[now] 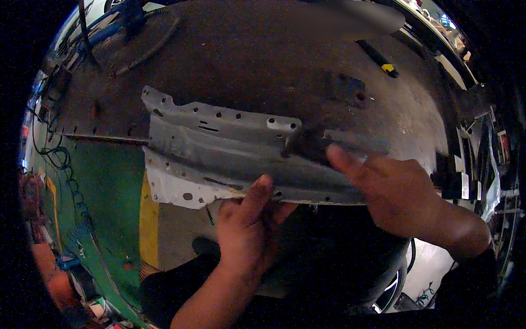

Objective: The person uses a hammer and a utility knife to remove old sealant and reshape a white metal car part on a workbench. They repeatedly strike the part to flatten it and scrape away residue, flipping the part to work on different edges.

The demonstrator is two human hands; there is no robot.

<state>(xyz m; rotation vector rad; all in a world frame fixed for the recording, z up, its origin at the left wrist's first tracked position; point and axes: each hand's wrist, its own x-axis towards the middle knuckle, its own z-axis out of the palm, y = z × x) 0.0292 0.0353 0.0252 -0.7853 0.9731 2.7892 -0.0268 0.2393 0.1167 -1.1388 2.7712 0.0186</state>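
Dark worktop (235,60): left hand (247,227) pinches panel's (213,151) near edge, right hand (397,189) clasps blurred tool (309,143)

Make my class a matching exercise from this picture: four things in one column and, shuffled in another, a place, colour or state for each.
1. Metal panel
2. Left hand
3. Right hand
4. Black-and-yellow object

A. Grips the panel's near edge
B. Lies on the table, upper right
C. Grey, with holes along its edges
D. Holds a dark, blurred object

Pairs: 1-C, 2-A, 3-D, 4-B
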